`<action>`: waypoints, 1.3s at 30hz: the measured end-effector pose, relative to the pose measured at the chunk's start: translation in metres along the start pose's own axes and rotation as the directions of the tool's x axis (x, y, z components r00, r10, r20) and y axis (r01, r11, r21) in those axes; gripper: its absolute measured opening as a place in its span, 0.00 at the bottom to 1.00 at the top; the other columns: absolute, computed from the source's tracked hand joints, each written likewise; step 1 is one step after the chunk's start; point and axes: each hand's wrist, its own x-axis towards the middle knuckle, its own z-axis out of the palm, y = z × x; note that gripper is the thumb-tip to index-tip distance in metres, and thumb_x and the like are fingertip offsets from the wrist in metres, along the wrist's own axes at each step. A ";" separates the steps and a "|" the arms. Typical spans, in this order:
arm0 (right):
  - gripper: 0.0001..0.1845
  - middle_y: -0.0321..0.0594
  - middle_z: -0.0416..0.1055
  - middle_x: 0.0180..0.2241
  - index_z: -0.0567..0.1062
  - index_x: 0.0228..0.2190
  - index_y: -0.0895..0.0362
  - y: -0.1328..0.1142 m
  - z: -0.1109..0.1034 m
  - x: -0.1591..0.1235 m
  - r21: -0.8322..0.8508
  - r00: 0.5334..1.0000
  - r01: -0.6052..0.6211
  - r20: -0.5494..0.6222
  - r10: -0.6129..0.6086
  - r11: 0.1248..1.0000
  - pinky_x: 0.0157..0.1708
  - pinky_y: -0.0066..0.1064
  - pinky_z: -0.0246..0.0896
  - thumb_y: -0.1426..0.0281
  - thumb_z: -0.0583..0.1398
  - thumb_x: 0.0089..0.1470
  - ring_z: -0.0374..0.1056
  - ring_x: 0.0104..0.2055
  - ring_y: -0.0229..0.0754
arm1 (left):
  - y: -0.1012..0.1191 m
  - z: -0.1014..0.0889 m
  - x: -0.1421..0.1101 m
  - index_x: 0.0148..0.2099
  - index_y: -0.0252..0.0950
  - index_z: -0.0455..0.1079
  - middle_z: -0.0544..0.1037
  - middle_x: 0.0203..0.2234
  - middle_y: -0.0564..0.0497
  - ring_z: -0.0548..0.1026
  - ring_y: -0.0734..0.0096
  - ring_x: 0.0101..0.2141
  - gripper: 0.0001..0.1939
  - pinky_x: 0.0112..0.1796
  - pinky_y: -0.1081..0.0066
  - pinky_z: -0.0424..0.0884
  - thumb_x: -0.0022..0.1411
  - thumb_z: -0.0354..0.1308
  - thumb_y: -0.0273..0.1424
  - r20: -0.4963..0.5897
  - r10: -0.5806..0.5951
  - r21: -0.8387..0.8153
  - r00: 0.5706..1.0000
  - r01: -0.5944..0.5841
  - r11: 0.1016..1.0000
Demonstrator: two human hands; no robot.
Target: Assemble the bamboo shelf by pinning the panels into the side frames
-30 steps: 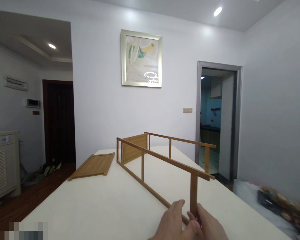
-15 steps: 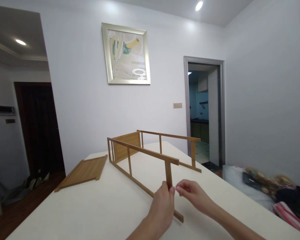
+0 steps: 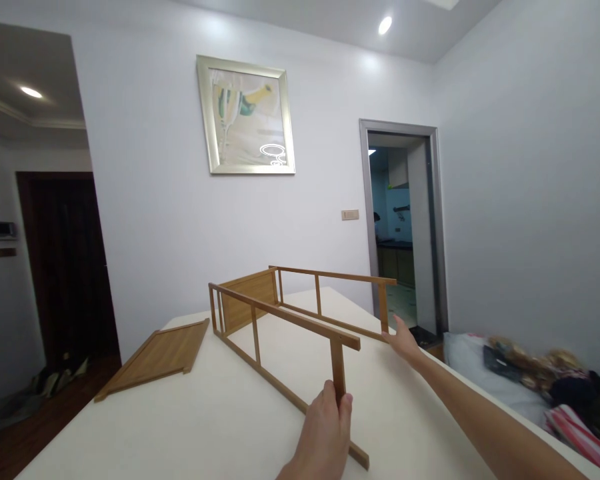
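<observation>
On the white table (image 3: 220,420) lies a wooden shelf frame (image 3: 290,315) on its side, with two ladder-like sides joined at the far end by a wooden panel (image 3: 250,301). My left hand (image 3: 324,430) is closed around the short crossbar (image 3: 338,363) of the near side. Over at the far side, my right hand (image 3: 403,340) has its thumb and fingers apart. Its fingertips are at the lower end of that side's crossbar (image 3: 383,307); whether they press on it is hard to see. A separate wooden panel (image 3: 155,357) lies flat at the left.
Behind the table is a white wall with a framed picture (image 3: 247,117) and a switch plate (image 3: 350,215). A doorway (image 3: 403,233) opens at the right. Clothes and bags (image 3: 555,373) are piled beyond the table's right edge. A dark door (image 3: 63,267) stands at the left.
My right hand has moved away from beside my left hand to the far side's crossbar, and its fingers have spread. My left hand keeps its grip. The view has shifted slightly.
</observation>
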 end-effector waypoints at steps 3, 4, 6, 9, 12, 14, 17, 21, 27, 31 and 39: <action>0.35 0.54 0.71 0.53 0.61 0.59 0.64 0.006 0.013 0.008 -0.019 0.999 -0.013 0.048 0.014 1.000 0.48 0.33 0.63 0.69 0.58 0.51 0.69 0.53 0.51 | -0.004 0.003 0.001 0.42 0.37 0.63 0.76 0.39 0.41 0.72 0.58 0.41 0.12 0.41 0.63 0.64 0.68 0.43 0.38 0.013 -0.005 -0.015 1.000 0.005 1.000; 0.33 0.52 0.73 0.50 0.63 0.58 0.64 0.008 0.015 0.010 -0.030 0.998 -0.017 0.061 0.019 0.999 0.45 0.33 0.64 0.68 0.58 0.51 0.72 0.50 0.50 | -0.005 0.004 0.001 0.43 0.36 0.63 0.76 0.40 0.41 0.72 0.58 0.42 0.11 0.42 0.63 0.64 0.67 0.45 0.38 0.021 -0.006 -0.019 1.000 0.006 1.000; 0.27 0.50 0.76 0.44 0.69 0.53 0.63 0.010 0.018 0.015 -0.061 0.996 -0.022 0.083 0.027 0.998 0.40 0.32 0.65 0.67 0.59 0.52 0.74 0.45 0.50 | -0.009 0.008 0.000 0.46 0.35 0.63 0.75 0.42 0.40 0.72 0.57 0.44 0.11 0.43 0.63 0.64 0.65 0.48 0.36 0.023 -0.002 -0.025 1.000 0.003 1.000; 0.15 0.49 0.78 0.35 0.77 0.41 0.61 0.010 0.016 0.020 -0.121 0.993 -0.012 0.117 0.026 0.993 0.37 0.34 0.63 0.67 0.59 0.52 0.75 0.41 0.52 | -0.013 0.012 0.000 0.50 0.33 0.64 0.75 0.44 0.37 0.72 0.55 0.45 0.15 0.46 0.61 0.63 0.65 0.48 0.35 0.014 0.005 -0.024 1.000 -0.004 1.000; 0.11 0.51 0.78 0.35 0.78 0.35 0.61 0.009 0.012 0.018 -0.182 0.991 0.013 0.131 0.011 0.983 0.38 0.35 0.62 0.69 0.58 0.54 0.74 0.42 0.54 | -0.014 0.015 0.001 0.56 0.28 0.61 0.74 0.48 0.34 0.71 0.52 0.49 0.21 0.50 0.60 0.62 0.65 0.47 0.34 0.018 0.015 -0.027 1.000 -0.014 1.000; 0.12 0.54 0.78 0.37 0.77 0.36 0.62 0.008 0.008 0.012 -0.220 0.992 0.021 0.125 0.007 0.975 0.38 0.36 0.62 0.69 0.56 0.56 0.74 0.44 0.55 | -0.014 0.016 0.002 0.59 0.27 0.59 0.73 0.50 0.33 0.70 0.51 0.50 0.23 0.52 0.60 0.61 0.65 0.47 0.34 0.033 0.018 -0.031 0.999 -0.017 0.999; 0.14 0.54 0.78 0.39 0.77 0.37 0.60 0.004 0.003 0.001 -0.264 0.994 0.025 0.112 0.005 0.964 0.37 0.37 0.62 0.67 0.54 0.57 0.74 0.44 0.56 | -0.013 0.015 0.003 0.59 0.28 0.59 0.72 0.51 0.34 0.70 0.52 0.51 0.23 0.53 0.60 0.60 0.64 0.47 0.34 0.039 -0.005 -0.045 0.999 0.007 0.999; 0.15 0.52 0.78 0.37 0.77 0.37 0.58 -0.005 -0.008 -0.010 -0.295 0.994 0.045 0.110 -0.013 0.954 0.35 0.37 0.63 0.64 0.53 0.59 0.74 0.42 0.56 | -0.011 0.006 0.004 0.57 0.29 0.61 0.73 0.49 0.34 0.71 0.54 0.49 0.20 0.51 0.61 0.61 0.64 0.48 0.32 0.014 -0.010 -0.051 1.000 0.011 0.999; 0.13 0.48 0.78 0.34 0.77 0.36 0.55 -0.016 -0.023 -0.019 -0.319 0.995 0.064 0.091 -0.036 0.946 0.33 0.35 0.62 0.62 0.56 0.56 0.74 0.42 0.54 | -0.017 -0.022 0.006 0.48 0.33 0.62 0.75 0.41 0.39 0.73 0.59 0.41 0.12 0.42 0.65 0.65 0.63 0.48 0.29 -0.002 -0.001 -0.024 1.000 0.001 1.000; 0.11 0.47 0.77 0.33 0.76 0.33 0.55 -0.022 -0.023 -0.029 -0.313 0.992 0.100 0.099 -0.073 0.944 0.30 0.33 0.59 0.63 0.56 0.57 0.74 0.40 0.53 | -0.037 -0.040 0.011 0.41 0.37 0.60 0.74 0.34 0.45 0.73 0.65 0.35 0.05 0.35 0.69 0.64 0.62 0.46 0.26 -0.078 -0.015 -0.002 0.997 0.015 1.000; 0.09 0.43 0.75 0.32 0.71 0.28 0.56 -0.050 -0.009 -0.065 -0.252 0.964 0.245 0.170 -0.206 0.936 0.29 0.29 0.53 0.67 0.56 0.57 0.70 0.35 0.45 | -0.088 -0.091 0.002 0.38 0.39 0.58 0.71 0.26 0.53 0.71 0.70 0.27 0.06 0.30 0.72 0.61 0.62 0.43 0.24 -0.218 -0.093 0.102 0.972 0.117 0.988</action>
